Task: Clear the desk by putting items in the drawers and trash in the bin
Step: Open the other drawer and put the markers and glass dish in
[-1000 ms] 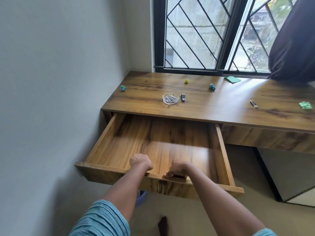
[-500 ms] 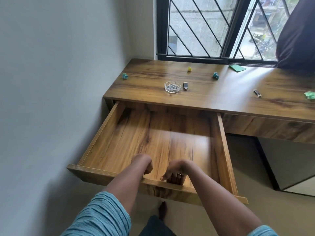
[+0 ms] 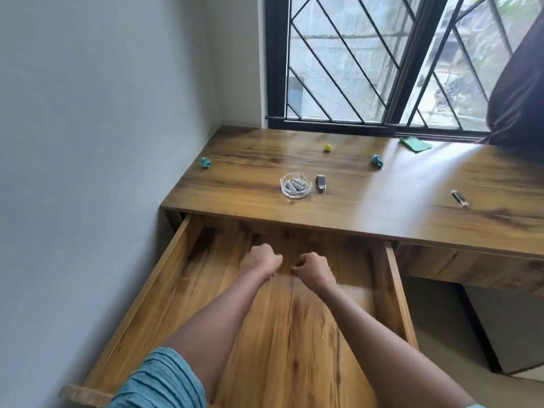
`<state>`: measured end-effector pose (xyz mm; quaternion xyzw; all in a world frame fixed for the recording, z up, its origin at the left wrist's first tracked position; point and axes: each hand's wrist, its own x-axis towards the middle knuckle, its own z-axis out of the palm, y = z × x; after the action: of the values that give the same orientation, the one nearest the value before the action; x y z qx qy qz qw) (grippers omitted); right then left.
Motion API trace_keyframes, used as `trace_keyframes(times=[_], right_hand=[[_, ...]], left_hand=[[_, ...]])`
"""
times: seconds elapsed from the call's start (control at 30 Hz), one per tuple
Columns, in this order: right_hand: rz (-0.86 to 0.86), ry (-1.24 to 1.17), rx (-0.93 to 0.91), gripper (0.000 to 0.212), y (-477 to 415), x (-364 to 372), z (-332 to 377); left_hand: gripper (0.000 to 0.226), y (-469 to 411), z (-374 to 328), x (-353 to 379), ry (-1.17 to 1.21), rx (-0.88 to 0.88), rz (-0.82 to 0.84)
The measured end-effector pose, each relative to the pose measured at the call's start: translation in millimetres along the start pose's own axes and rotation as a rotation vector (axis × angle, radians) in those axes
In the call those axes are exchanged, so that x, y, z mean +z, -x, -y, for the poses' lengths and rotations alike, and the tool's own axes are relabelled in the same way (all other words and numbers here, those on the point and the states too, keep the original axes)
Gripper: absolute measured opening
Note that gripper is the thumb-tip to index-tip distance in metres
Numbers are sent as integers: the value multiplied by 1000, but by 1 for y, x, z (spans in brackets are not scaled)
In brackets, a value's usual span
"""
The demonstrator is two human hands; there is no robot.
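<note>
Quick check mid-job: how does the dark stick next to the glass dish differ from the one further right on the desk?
The stick by the glass dish is all dark and stubby, lying nearly straight front to back. The right-hand stick looks slimmer, shows a pale tip at its near end, lies at a slant, and sits alone with nothing close by. Both lie flat on the desk, untouched; neither hand is near them.

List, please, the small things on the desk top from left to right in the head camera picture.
Teal crumpled paper → glass dish → dark small device → yellow paper ball → second teal paper → green sheet → black stick.
</note>
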<state>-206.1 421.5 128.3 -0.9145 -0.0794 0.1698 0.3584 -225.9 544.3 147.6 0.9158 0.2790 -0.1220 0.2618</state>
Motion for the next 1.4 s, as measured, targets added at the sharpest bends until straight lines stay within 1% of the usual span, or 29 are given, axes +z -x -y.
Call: trace_keyframes(times=[0.1,0.23,0.33,0.4,0.47,0.53,0.6,0.73,0.8,0.97,1.07,1.2,1.3,1.4], right_hand=[[-125,14,-12,16,-47,-22,19],[-251,-8,-8,35,-108,-37,38],[-339,-98,47,45,-147,-45,49],[-383,-200,133,44,-169,-50,53],[-390,-252,199,40,-188,-53,56],[-391,-271,204,34,-201,-54,58],[-393,-294,207,34,-212,-51,57],[-410,-328,268,35,-225,-46,51],[-426,-370,300,37,-227,-47,48],[-459,-587,373,42,-215,-47,43],[-482,-633,363,41,-199,-42,32],[-479,-712,407,39,-166,-42,12],[-476,-711,455,39,-124,-47,-2],[-462,-602,459,39,-77,-54,-16]], left_hand=[[38,-44,-31,-20,151,20,-88],[28,-94,-59,-41,262,104,-172],[35,-133,-73,-45,321,141,-176],[41,-154,-81,-46,372,149,-142],[45,-173,-89,-46,427,145,-123],[48,-191,-94,-45,496,129,-100],[52,-209,-99,-42,578,96,-76],[45,-228,-103,-34,685,70,-48],[43,-230,-101,-30,722,78,-52],[50,-229,-84,-20,854,83,-50],[52,-210,-77,-13,870,122,-49],[52,-166,-71,-3,923,97,-67],[49,-122,-67,8,940,69,-82],[48,-73,-60,28,942,38,-80]])
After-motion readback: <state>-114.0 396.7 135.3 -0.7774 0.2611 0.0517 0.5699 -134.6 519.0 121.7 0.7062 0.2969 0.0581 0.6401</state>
